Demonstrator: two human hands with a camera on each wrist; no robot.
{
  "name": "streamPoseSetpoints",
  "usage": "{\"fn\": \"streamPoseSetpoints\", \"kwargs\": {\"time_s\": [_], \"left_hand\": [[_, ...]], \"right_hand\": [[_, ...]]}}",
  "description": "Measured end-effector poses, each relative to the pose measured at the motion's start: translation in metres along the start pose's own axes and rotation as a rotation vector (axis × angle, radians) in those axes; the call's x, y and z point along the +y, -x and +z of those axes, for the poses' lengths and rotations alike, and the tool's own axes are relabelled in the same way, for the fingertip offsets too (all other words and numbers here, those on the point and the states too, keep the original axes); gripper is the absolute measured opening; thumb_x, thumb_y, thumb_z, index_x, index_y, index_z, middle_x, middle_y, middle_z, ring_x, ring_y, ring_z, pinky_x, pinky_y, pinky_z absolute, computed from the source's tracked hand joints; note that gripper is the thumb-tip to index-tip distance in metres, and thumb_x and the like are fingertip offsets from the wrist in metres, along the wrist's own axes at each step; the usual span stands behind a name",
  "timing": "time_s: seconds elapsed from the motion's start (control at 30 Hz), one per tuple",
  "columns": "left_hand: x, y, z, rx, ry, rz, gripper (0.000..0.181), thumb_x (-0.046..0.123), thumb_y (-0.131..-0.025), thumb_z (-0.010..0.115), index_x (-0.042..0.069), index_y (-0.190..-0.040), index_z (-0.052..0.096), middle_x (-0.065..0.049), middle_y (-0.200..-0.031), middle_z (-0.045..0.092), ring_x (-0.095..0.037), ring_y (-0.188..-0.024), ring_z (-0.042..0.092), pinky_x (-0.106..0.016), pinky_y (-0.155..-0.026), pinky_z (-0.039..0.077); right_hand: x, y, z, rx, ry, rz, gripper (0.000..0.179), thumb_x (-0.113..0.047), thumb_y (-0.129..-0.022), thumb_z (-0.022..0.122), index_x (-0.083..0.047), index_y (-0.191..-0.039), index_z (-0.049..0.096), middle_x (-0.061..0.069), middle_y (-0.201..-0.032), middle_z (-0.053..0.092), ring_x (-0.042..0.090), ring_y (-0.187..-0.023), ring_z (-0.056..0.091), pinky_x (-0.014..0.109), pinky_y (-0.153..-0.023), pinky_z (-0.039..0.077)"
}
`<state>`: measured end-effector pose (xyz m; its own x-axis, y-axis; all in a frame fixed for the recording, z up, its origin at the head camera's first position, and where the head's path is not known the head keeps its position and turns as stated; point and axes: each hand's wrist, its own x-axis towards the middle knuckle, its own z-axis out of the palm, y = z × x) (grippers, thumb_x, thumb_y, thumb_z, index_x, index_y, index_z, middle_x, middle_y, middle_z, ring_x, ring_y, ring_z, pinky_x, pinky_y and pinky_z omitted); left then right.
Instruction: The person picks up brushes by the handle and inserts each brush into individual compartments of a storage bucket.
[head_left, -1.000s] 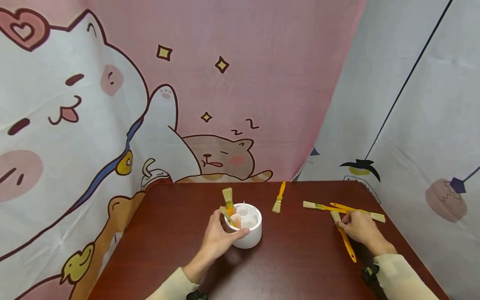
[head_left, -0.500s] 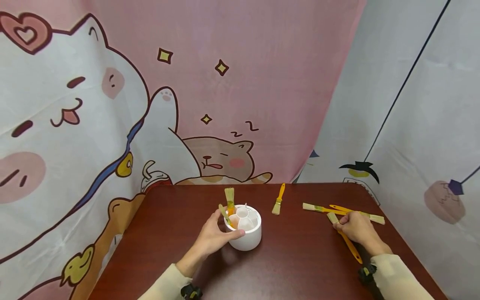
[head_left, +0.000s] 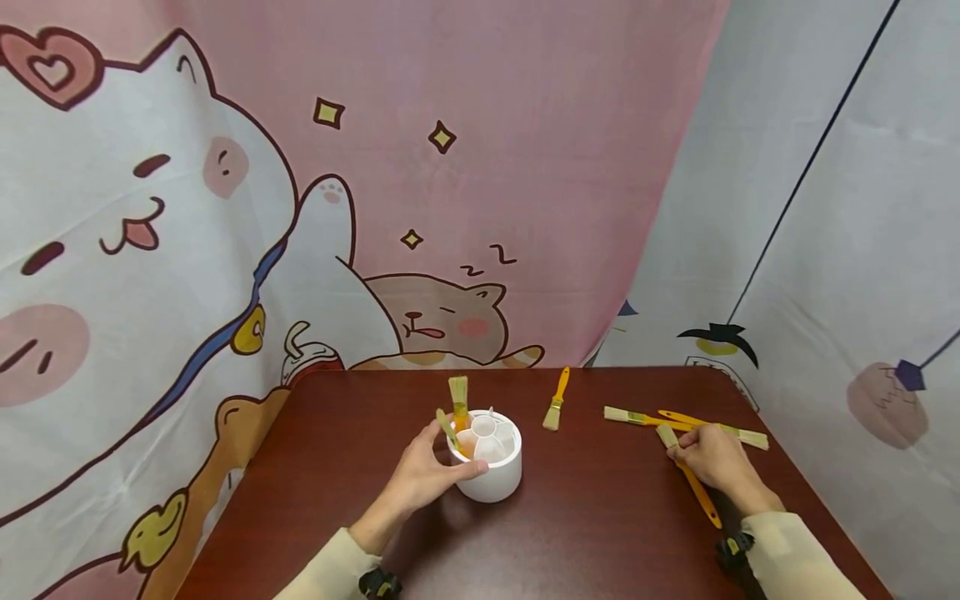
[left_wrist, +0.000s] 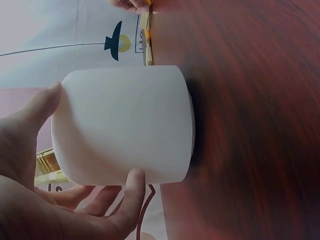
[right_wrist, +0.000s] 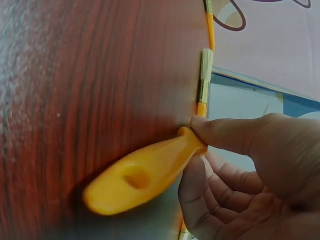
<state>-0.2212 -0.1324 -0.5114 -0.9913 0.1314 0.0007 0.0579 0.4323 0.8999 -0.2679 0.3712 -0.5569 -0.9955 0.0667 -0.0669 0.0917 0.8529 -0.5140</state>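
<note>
My left hand (head_left: 429, 472) grips the side of a round white divided cup (head_left: 501, 479), thumb on the near side and fingers round the far left. Two paintbrushes stand in its compartments: an upright paintbrush (head_left: 458, 392) with bristles up and a shorter-looking tilted paintbrush (head_left: 446, 425) by the left rim. In the left wrist view the cup's smooth wall (left_wrist: 125, 125) fills the middle. At the right, my right hand (head_left: 720, 468) pinches a yellow-handled paintbrush (head_left: 701, 498) near its metal band, bristles pointing away. Its handle with a hanging hole (right_wrist: 150, 165) lies close over the table.
Beyond the right hand, two more paintbrushes lie crossing: one paintbrush (head_left: 626, 415) with bristles to the left, another paintbrush (head_left: 752, 437) with bristles to the right. A single paintbrush (head_left: 553, 412) lies at the back middle. The brown table (head_left: 585, 517) ends at a printed cloth backdrop (head_left: 570, 208).
The pinched paintbrush has turned slightly, its handle end swinging right, then back a little. The left hand keeps its grip on the cup.
</note>
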Motion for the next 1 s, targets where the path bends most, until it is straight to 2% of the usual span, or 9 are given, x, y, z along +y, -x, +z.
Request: {"fn": "streamPoseSetpoints", "kwargs": {"time_s": [0.2, 0.33, 0.5, 0.67, 1.0], "left_hand": [[-0.002, -0.001, -0.001, -0.005, -0.027, 0.032, 0.101, 0.049, -0.075, 0.097, 0.019, -0.158, 0.048, -0.008, -0.141, 0.068, -0.027, -0.123, 0.070, -0.044, -0.096, 0.059], [-0.004, -0.001, -0.001, -0.001, -0.022, 0.068, 0.101, 0.048, -0.074, 0.098, 0.019, -0.158, 0.048, -0.007, -0.140, 0.070, -0.027, -0.126, 0.070, -0.048, -0.101, 0.058], [-0.005, -0.001, -0.001, -0.002, -0.020, 0.059, 0.100, 0.051, -0.075, 0.097, 0.022, -0.157, 0.048, -0.005, -0.140, 0.070, -0.026, -0.127, 0.069, -0.048, -0.102, 0.057], [-0.006, 0.000, -0.003, -0.024, -0.013, 0.063, 0.099, 0.050, -0.076, 0.096, 0.022, -0.158, 0.048, -0.006, -0.139, 0.071, -0.025, -0.128, 0.069, -0.051, -0.104, 0.055], [-0.006, -0.002, -0.008, -0.087, 0.008, 0.086, 0.097, 0.045, -0.080, 0.094, 0.018, -0.160, 0.046, -0.007, -0.143, 0.068, -0.028, -0.130, 0.067, -0.055, -0.106, 0.055]], "right_hand": [[-0.003, 0.003, -0.003, 0.009, -0.013, -0.020, 0.022, -0.025, -0.095, 0.083, -0.004, -0.093, 0.077, 0.002, -0.071, 0.064, 0.018, -0.061, 0.057, 0.032, -0.056, 0.047], [-0.007, 0.006, -0.005, 0.023, -0.013, -0.046, 0.026, -0.026, -0.095, 0.083, -0.001, -0.098, 0.077, 0.003, -0.075, 0.068, 0.017, -0.061, 0.059, 0.031, -0.056, 0.049], [-0.012, 0.009, -0.008, 0.023, -0.012, -0.058, 0.031, -0.027, -0.096, 0.082, 0.002, -0.105, 0.077, 0.003, -0.082, 0.074, 0.017, -0.064, 0.060, 0.032, -0.059, 0.051], [-0.019, 0.013, -0.010, 0.038, -0.024, -0.084, 0.034, -0.027, -0.095, 0.082, 0.004, -0.108, 0.076, 0.004, -0.086, 0.077, 0.016, -0.068, 0.064, 0.032, -0.062, 0.053], [-0.041, 0.023, -0.012, 0.079, -0.074, -0.132, 0.031, -0.023, -0.094, 0.083, 0.004, -0.108, 0.075, 0.005, -0.085, 0.076, 0.014, -0.066, 0.064, 0.027, -0.055, 0.051]]}}
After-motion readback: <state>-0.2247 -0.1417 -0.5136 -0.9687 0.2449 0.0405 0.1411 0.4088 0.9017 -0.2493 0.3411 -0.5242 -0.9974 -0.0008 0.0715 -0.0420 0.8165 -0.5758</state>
